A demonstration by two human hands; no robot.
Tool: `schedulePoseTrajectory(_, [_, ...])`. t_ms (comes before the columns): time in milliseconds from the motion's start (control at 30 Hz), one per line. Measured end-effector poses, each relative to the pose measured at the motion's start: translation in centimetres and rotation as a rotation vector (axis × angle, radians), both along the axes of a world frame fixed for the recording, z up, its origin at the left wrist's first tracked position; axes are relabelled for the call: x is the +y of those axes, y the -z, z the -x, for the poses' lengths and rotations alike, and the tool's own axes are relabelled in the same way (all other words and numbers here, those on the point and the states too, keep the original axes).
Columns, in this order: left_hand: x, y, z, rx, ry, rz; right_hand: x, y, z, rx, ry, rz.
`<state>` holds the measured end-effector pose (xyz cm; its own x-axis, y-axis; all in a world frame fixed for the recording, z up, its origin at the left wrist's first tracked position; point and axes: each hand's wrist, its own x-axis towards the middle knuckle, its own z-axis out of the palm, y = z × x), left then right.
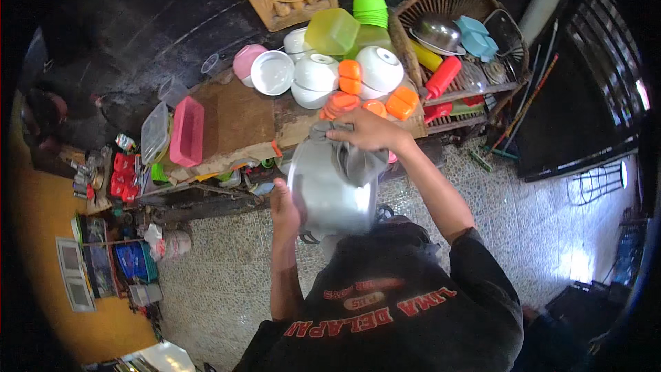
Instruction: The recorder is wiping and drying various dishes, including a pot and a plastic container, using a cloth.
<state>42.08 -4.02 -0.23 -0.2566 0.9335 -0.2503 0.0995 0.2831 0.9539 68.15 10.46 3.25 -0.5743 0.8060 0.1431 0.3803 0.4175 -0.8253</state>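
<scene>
A large silver metal pot (330, 191) is tilted in front of my body, beside the wooden table's front edge. My left hand (285, 205) supports its left side, thumb up and palm against the wall. With my right hand (369, 132) I hold a grey cloth (361, 163) against the pot's upper right part; the cloth hangs from my fingers. Just beyond my right hand lie orange plastic containers (342, 103), next to stacked white bowls (316, 75).
A pink plastic basket (188, 132) and a clear container (155, 134) stand at the table's left. Green bowls (370, 9) are stacked at the back. At right, a rattan rack (449, 95) holds bottles and a metal bowl (436, 32). Brooms (529, 98) lean farther right.
</scene>
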Motion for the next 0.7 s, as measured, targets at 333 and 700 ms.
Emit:
schedulePoseTrajectory(333, [1.3,-1.1,0.0,-0.758,-0.230,0.065,-1.2,8.6,-1.9,0.066,0.396,0.121])
schedulePoseTrajectory(700, [-0.1,0.6,-1.8,-0.800,-0.062,-0.200,-5.2,9.6,-3.7,0.663,0.490,0.119])
